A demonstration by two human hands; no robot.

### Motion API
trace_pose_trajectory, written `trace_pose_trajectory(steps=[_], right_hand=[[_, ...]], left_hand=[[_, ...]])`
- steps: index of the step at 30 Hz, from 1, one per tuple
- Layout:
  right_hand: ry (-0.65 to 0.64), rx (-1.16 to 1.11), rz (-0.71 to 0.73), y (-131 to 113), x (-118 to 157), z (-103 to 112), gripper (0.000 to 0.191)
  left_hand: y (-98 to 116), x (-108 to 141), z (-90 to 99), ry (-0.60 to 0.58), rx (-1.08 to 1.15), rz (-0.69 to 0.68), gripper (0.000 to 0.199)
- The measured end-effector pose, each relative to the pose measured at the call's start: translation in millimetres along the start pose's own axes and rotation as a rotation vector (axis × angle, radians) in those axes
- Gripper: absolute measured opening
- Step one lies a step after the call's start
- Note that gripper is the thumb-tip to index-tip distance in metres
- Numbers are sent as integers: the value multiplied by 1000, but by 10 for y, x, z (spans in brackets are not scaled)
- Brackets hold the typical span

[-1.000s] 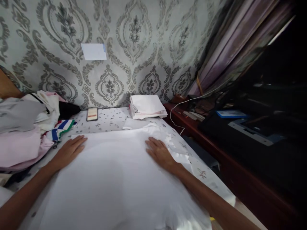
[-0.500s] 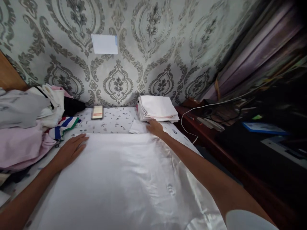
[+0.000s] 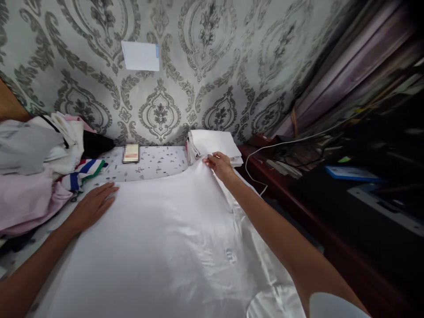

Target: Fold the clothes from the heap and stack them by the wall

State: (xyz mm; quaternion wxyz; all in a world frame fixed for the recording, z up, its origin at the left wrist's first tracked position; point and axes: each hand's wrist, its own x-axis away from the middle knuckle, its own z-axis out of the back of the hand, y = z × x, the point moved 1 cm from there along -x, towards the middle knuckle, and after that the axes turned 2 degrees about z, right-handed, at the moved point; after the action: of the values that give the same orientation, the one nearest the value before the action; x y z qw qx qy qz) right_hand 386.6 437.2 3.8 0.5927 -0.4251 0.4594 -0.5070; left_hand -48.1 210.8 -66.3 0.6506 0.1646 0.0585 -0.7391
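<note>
A large white cloth garment point(image 3: 142, 238) lies spread over the bed, smooth on the left and wrinkled and shiny toward the right. My right hand point(image 3: 221, 166) pinches its far right corner and holds it lifted, just in front of a folded stack of white cloth point(image 3: 215, 143). Resting flat on the garment's far left edge, my left hand point(image 3: 94, 205) has its fingers stretched out. A small grey mark shows on the garment's right side. Its near edge runs out of view.
A pile of clothes point(image 3: 29, 168) lies at the left, with a striped cloth point(image 3: 86, 172) beside it. A small framed card point(image 3: 131, 153) sits near the wallpapered wall. At the right, a white cable point(image 3: 256, 174) crosses a dark red wooden edge point(image 3: 285, 185) near a blue-edged object point(image 3: 353, 173).
My right hand has taken hold of the garment's far right corner and raised it toward the folded stack. My left hand stays on the left edge. The view has shifted slightly.
</note>
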Motion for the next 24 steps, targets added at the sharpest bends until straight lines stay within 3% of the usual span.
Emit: trace_pose_trajectory(steps=[4, 10, 17, 21, 24], right_hand=[[-84, -119, -117, 45, 19, 17, 32], [-157, -124, -292, 250, 2, 13, 31], [-108, -270, -226, 170, 14, 138, 16], [-120, -292, -180, 140, 66, 177, 23], [-119, -282, -133, 113, 107, 205, 32]], left_hand=[[-3, 4, -8, -10, 7, -4, 56], [30, -8, 31, -28, 15, 22, 56], [32, -218, 125, -66, 14, 69, 61], [107, -427, 251, -153, -53, 152, 58], [177, -537, 382, -265, -50, 199, 45]])
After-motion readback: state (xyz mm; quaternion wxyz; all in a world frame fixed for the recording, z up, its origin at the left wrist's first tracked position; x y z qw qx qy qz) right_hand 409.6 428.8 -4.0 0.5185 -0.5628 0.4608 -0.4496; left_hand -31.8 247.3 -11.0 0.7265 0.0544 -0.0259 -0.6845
